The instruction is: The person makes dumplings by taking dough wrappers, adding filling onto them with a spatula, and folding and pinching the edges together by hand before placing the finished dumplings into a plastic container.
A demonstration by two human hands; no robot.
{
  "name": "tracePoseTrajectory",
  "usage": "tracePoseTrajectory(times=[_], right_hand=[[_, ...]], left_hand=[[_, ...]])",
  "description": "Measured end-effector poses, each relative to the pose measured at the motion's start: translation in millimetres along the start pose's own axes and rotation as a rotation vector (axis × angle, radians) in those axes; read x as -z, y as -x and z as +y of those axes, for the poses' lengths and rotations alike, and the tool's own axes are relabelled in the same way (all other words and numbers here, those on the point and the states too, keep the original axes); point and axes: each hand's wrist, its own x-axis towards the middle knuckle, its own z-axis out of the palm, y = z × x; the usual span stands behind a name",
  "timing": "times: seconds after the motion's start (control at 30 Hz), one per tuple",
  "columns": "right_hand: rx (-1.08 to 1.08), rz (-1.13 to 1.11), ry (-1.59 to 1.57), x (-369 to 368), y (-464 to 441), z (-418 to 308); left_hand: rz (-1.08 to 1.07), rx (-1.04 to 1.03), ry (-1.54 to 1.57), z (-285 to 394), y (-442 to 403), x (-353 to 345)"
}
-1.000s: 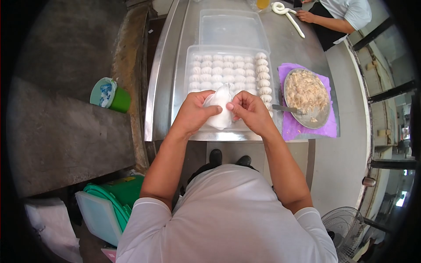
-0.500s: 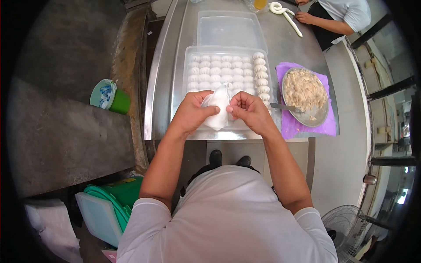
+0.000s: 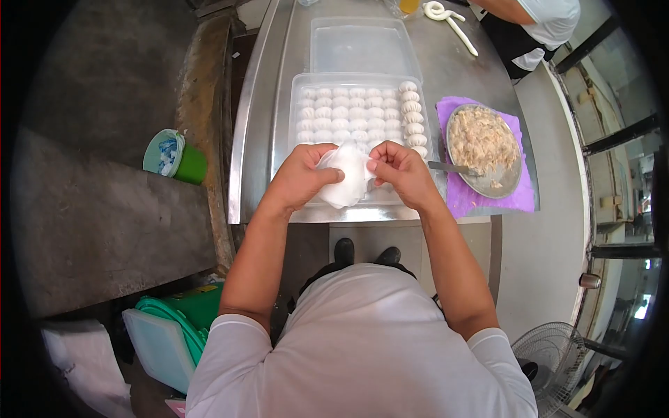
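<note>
Between my two hands, over the front of the tray, is a soft white dough wrapper. My left hand is closed on its left side with the thumb lying on top. Its right edge is pinched between the thumb and fingers of my right hand. Whether any filling is inside cannot be made out. Just beyond, rows of pleated dumplings fill much of the clear plastic tray, with a separate column along its right side. My hands hide the tray's front part.
To the right, a metal bowl of filling rests on a purple cloth, a spatula across its rim. An empty-looking clear lid lies behind the tray. Farther back are a dough rope and another person's arm.
The wrapper has turned and spread rounder between my hands, its upper fold lowered. My right-hand fingers have shifted slightly along its edge. The other person's hand has left the dough rope.
</note>
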Motion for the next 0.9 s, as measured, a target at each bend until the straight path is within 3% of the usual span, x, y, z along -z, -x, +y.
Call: tracePoseTrajectory(times=[0.07,0.17,0.37,0.5,0.7,0.9], right_hand=[[-0.056,0.048,-0.179,-5,1,-1],[-0.063,-0.038,-0.047,-5,1,-2],[-0.054,-0.114,-0.226,3,0,-1],[-0.076,-0.063,-0.241,3,1,-5],[-0.044,-0.155,-0.152,5,-5,-1],[-0.059,-0.052,-0.357,6,0,-1]], left_hand=[[0.008,-0.018,0.095,-2,-2,-1],[-0.031,-0.014,0.228,-1,-3,0],[-0.028,-0.008,0.258,2,-5,5],[-0.058,-0.009,0.259,4,-7,4],[-0.085,-0.049,0.186,6,-9,2],[-0.075,-0.026,0.169,9,-5,6]])
